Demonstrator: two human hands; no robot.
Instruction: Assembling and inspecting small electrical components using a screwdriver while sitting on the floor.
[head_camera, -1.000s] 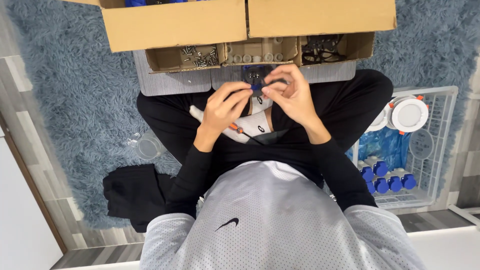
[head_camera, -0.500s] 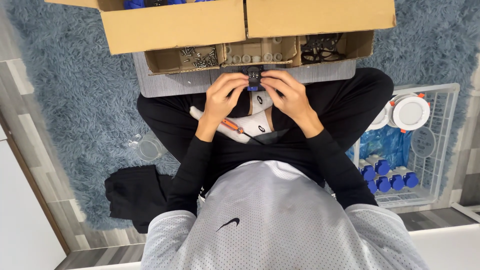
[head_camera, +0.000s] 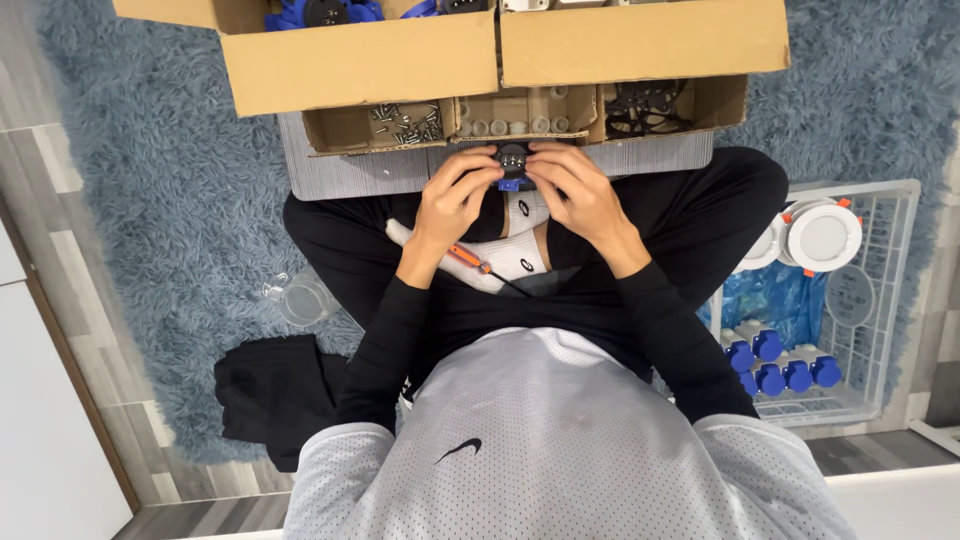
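I sit cross-legged on a rug, looking down at my lap. My left hand (head_camera: 455, 200) and my right hand (head_camera: 578, 195) meet just in front of a low cardboard tray. Between their fingertips they both grip a small black and blue plug part (head_camera: 513, 165). An orange-handled screwdriver (head_camera: 470, 258) lies across my white sock below my left wrist.
A large cardboard box (head_camera: 490, 50) stands ahead, holding blue parts. In front of it sits a divided cardboard tray (head_camera: 345, 140) with screws, small grey pieces and black wires. A white wire basket (head_camera: 880, 300) at right holds blue plug parts and round white lamps. A clear cup (head_camera: 300, 298) and black cloth (head_camera: 275, 395) lie left.
Both hands have moved forward from my chest towards the cardboard tray, carrying the small black and blue part with them. The screwdriver has stayed on my sock.
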